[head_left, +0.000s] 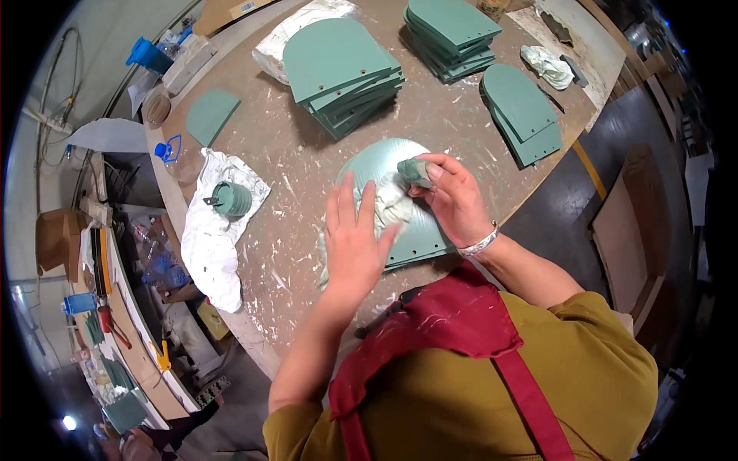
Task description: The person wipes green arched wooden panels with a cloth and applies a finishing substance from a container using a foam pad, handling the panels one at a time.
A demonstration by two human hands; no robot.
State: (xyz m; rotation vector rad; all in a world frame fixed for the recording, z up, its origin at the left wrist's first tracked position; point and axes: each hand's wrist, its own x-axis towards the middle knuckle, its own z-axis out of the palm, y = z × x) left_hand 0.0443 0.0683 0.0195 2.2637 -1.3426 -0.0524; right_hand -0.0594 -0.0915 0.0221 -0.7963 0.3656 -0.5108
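Note:
A round-topped green panel (424, 230) lies on the worktable before me, wet-looking and streaked over its far half, with small holes along its near edge. My left hand (352, 246) rests at the panel's left side, fingers stretched out, its thumb by a crumpled white cloth (392, 206) on the panel. My right hand (460, 201) is closed around a small green-stained wad (413, 169), held over the panel's right side; I cannot tell whether it is sponge or rag. Left of the panel, an open green-coated pot (234, 200) stands on a white rag (206, 257).
Stacks of similar green panels stand at the back middle (338, 61) and back right (453, 34). More panels (523, 111) lie near the table's right edge, by a crumpled white rag (547, 66). A blue-capped bottle (163, 150) is at the left edge, and a single green piece (211, 115) lies beyond.

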